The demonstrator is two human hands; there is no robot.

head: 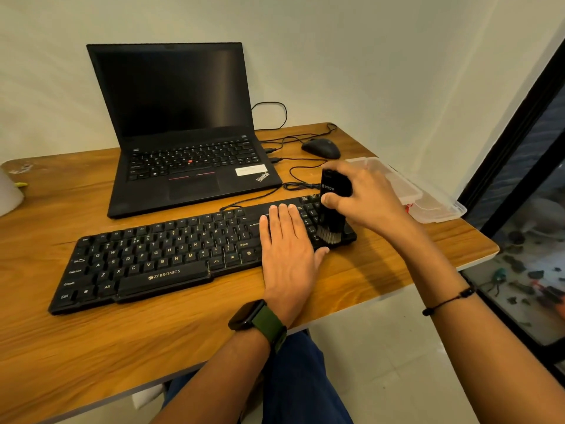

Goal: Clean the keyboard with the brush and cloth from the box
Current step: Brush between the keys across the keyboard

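A black Zebronics keyboard (159, 255) lies slanted across the wooden desk (122, 341). My left hand (287, 252) lies flat on the keyboard's right part, fingers straight, pressing it down. My right hand (363, 200) grips a black brush (331, 197) held upright, its pale bristles touching the number pad at the keyboard's right end. A clear plastic box (428, 203) sits just right of my right hand at the desk's right edge. No cloth can be made out.
An open black laptop (183, 142) with a dark screen stands behind the keyboard. A black mouse (321, 148) and loose cables (293, 185) lie at the back right. A white object (9, 194) sits at the left edge. The desk's right edge drops to the floor.
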